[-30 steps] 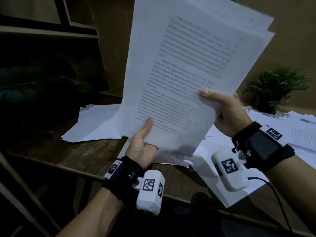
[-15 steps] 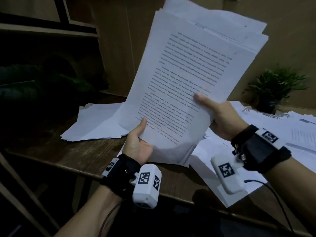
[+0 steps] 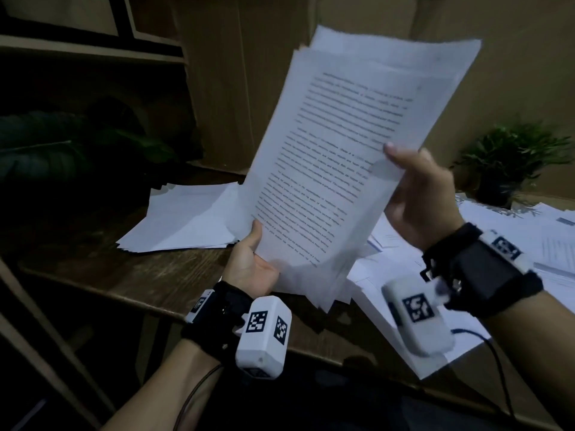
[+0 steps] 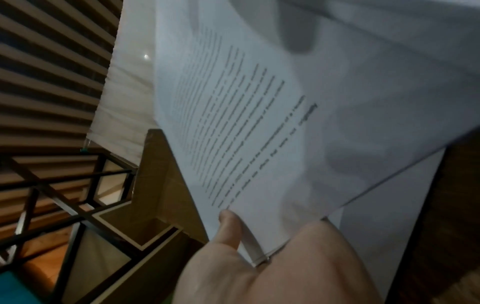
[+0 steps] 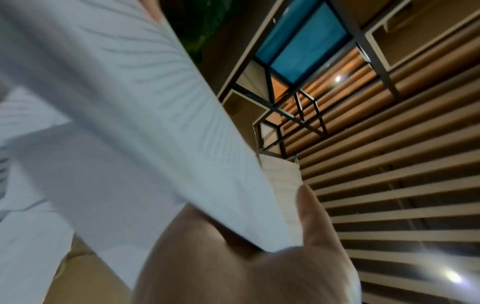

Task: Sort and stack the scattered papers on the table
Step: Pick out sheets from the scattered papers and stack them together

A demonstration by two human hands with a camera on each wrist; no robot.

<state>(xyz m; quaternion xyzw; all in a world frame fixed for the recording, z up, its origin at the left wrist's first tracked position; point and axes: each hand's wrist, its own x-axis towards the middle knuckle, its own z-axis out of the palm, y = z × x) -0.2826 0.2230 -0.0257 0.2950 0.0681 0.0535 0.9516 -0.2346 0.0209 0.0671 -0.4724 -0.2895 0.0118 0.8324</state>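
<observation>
I hold a sheaf of printed white papers [image 3: 336, 157] upright and tilted above the wooden table [image 3: 130, 275]. My left hand [image 3: 252, 262] grips its lower left corner, thumb on the front sheet [image 4: 259, 127]. My right hand [image 3: 417, 194] grips the right edge, thumb over the text, fingers behind; the sheaf [image 5: 124, 127] fills the right wrist view. A loose stack of white papers [image 3: 186, 219] lies on the table's left side. More scattered papers [image 3: 404, 275] cover the right side under my right wrist.
A small potted plant [image 3: 504, 163] stands at the back right beside the scattered sheets. A brown wall panel [image 3: 249, 73] rises behind the table. Dark shelving [image 3: 77, 51] with foliage is at the left. The table's front edge [image 3: 155, 309] runs just ahead of my wrists.
The sheaf has dropped lower and tilted further to the right, its top edge coming into view. Both hands kept their hold; my right hand moved rightward.
</observation>
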